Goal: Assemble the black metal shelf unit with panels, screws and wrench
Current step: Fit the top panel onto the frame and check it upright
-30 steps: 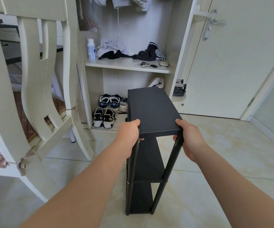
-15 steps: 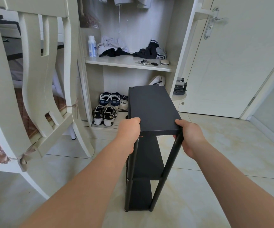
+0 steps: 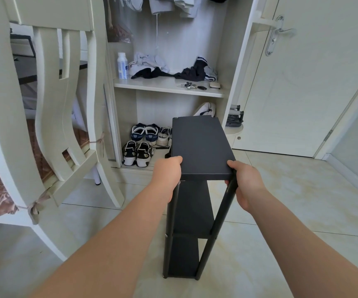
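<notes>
Tiled floor (image 3: 281, 211) before open wardrobe (image 3: 152, 104): black shelf unit (image 3: 199, 147), three panels fitted, standing upright, scarcely moved in the last second; left grip (image 3: 167, 175) and right grip (image 3: 247, 183) still curled round its near top corners; assembly apparently finished, screw tightness indiscernible.

A home interior is shown by an open cream wooden wardrobe (image 3: 167, 88), where grey hanging clothes (image 3: 163, 5) and black-and-white sneakers (image 3: 138, 151) are kept. A cream carved wooden chair (image 3: 66, 104) and a white door with a silver lever handle (image 3: 280, 32) are seen above a glossy beige tiled floor (image 3: 292, 201).
</notes>
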{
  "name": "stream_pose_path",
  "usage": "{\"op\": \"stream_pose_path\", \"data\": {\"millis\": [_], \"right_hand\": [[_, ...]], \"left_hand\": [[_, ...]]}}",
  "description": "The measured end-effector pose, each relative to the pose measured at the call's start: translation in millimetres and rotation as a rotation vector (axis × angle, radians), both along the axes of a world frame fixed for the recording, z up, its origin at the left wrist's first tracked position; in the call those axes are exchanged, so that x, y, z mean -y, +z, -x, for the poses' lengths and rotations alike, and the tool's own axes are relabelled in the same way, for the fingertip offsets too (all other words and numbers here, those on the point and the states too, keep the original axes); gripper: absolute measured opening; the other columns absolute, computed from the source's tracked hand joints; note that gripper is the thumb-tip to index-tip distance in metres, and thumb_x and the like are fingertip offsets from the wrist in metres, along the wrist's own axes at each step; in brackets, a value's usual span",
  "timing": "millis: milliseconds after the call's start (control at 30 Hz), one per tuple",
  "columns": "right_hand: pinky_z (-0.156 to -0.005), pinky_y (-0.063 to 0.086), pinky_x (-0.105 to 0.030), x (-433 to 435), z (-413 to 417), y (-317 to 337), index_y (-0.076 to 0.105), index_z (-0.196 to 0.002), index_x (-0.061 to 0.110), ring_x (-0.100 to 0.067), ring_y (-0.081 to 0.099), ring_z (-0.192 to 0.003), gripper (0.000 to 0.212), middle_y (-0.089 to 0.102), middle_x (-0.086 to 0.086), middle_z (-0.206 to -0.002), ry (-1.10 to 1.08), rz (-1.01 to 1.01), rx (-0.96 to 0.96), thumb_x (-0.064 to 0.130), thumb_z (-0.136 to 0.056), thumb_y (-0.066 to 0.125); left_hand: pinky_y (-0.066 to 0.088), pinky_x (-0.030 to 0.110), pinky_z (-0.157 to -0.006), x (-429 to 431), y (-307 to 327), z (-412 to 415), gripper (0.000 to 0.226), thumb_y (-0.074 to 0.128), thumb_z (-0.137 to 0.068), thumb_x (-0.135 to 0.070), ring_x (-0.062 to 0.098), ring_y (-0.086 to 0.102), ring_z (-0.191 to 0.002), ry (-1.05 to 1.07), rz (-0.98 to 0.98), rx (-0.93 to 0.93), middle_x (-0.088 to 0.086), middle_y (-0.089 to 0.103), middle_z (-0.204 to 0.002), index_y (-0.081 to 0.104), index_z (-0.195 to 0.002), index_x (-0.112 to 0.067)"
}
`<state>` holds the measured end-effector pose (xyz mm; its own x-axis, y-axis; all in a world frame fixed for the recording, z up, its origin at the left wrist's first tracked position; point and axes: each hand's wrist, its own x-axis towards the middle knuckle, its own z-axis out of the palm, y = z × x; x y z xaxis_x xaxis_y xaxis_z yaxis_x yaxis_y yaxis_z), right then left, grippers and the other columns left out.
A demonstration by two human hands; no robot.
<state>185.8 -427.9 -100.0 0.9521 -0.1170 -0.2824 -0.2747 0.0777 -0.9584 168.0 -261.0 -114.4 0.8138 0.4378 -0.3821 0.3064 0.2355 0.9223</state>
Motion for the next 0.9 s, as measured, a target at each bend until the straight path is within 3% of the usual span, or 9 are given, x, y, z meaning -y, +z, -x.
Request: {"op": "stream_pose_path", "data": {"millis": [167, 300, 400, 467, 533, 600, 667, 767, 900], "right_hand": [[-0.068, 0.04, -0.031, 2, 2, 0, 0.059, -0.083, 0.009, -0.018, 0.042, -0.063, 0.017, 0.055, -0.004, -0.077, -0.008, -0.018, -0.007, 0.013, -0.099, 0.056], [-0.062, 0.039, -0.03, 1, -1, 0, 0.059, -0.085, 0.008, -0.019, 0.041, -0.061, 0.012, 0.054, -0.005, -0.077, -0.039, -0.043, -0.013, 0.013, -0.096, 0.058], [-0.063, 0.041, -0.03, -1, -3, -1, 0.061, -0.09, 0.008, -0.02, 0.044, -0.064, 0.009, 0.057, -0.005, -0.08, -0.059, -0.046, -0.023, 0.014, -0.096, 0.059], [-0.065, 0.043, -0.03, 1, -2, 0, 0.062, -0.091, 0.008, -0.019, 0.047, -0.066, 0.009, 0.059, -0.004, -0.082, -0.043, -0.05, -0.024, 0.014, -0.097, 0.059], [-0.068, 0.044, -0.028, 3, -1, 2, 0.063, -0.091, 0.009, -0.018, 0.05, -0.067, 0.01, 0.061, -0.002, -0.08, -0.019, -0.057, -0.03, 0.014, -0.098, 0.059], [-0.073, 0.048, -0.029, 7, -1, 2, 0.065, -0.094, 0.01, -0.018, 0.055, -0.07, 0.01, 0.063, -0.001, -0.081, 0.001, -0.062, -0.04, 0.019, -0.099, 0.062], [-0.081, 0.049, -0.034, 10, -1, 2, 0.068, -0.098, 0.011, -0.02, 0.058, -0.074, 0.014, 0.066, -0.001, -0.082, 0.026, -0.046, -0.052, 0.025, -0.097, 0.066], [-0.078, 0.047, -0.038, 12, -2, 2, 0.068, -0.1, 0.01, -0.021, 0.056, -0.074, 0.016, 0.063, 0.0, -0.075, 0.028, -0.009, -0.05, 0.025, -0.095, 0.068], [-0.074, 0.049, -0.038, 9, 1, 2, 0.066, -0.097, 0.012, -0.022, 0.06, -0.075, 0.01, 0.067, -0.001, -0.081, 0.062, -0.034, -0.048, 0.022, -0.095, 0.066]], "left_hand": [[0.043, 0.036, -0.076, 2, 0, 1, 0.011, 0.058, -0.091, -0.023, 0.025, 0.052, -0.083, 0.003, 0.034, 0.005, 0.008, 0.058, -0.094, 0.057, -0.09, -0.013], [0.038, 0.035, -0.075, 2, 1, -1, 0.025, 0.055, -0.092, -0.024, 0.024, 0.048, -0.084, -0.016, 0.029, -0.003, 0.006, 0.056, -0.097, 0.06, -0.111, -0.008], [0.037, 0.035, -0.075, 2, 1, 1, 0.015, 0.056, -0.091, -0.025, 0.023, 0.047, -0.082, -0.003, -0.006, 0.01, 0.005, 0.054, -0.094, 0.057, -0.1, -0.013], [0.041, 0.034, -0.076, 1, -1, 5, 0.018, 0.061, -0.089, -0.029, 0.022, 0.055, -0.082, -0.033, -0.016, 0.062, -0.001, 0.064, -0.096, 0.061, -0.095, -0.013], [0.048, 0.034, -0.084, -4, 3, 16, 0.032, 0.07, -0.087, -0.042, 0.018, 0.064, -0.095, -0.184, -0.036, 0.077, -0.008, 0.069, -0.106, 0.066, -0.109, -0.019], [0.043, 0.048, -0.097, -12, 8, 27, 0.064, 0.074, -0.076, -0.062, 0.018, 0.059, -0.11, -0.423, -0.159, -0.076, -0.012, 0.062, -0.119, 0.056, -0.128, -0.029], [0.046, 0.052, -0.096, -21, 14, 34, 0.089, 0.068, -0.066, -0.08, 0.023, 0.057, -0.117, -0.584, -0.349, -0.252, -0.009, 0.052, -0.133, 0.046, -0.139, -0.035], [0.058, 0.041, -0.087, -24, 21, 36, 0.084, 0.058, -0.07, -0.085, 0.016, 0.068, -0.097, -0.595, -0.517, -0.263, -0.009, 0.053, -0.121, 0.048, -0.135, -0.034], [0.06, 0.036, -0.085, -35, 14, 31, 0.068, 0.065, -0.074, -0.075, 0.018, 0.071, -0.087, -0.496, -0.542, -0.137, -0.005, 0.06, -0.104, 0.057, -0.118, -0.025]]}}
